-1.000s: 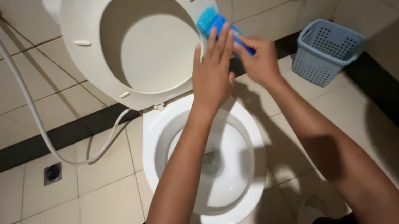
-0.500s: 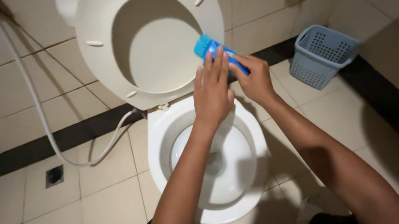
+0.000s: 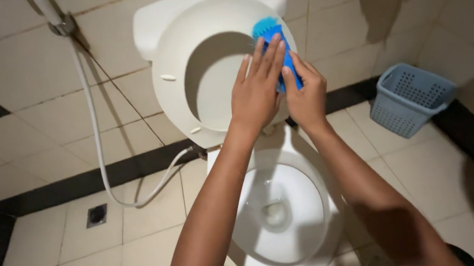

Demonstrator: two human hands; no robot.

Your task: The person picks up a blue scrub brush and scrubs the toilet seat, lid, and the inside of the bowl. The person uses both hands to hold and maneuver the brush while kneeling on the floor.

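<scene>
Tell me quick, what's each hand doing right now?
Left hand: fingers flat and open, pressed on the blue brush against the raised toilet seat.
Right hand: closed around the brush handle.

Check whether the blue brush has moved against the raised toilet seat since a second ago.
Yes. The blue brush was off the right edge of the raised toilet seat; now it lies on the seat's upper right rim, so it moved left and up.
</scene>
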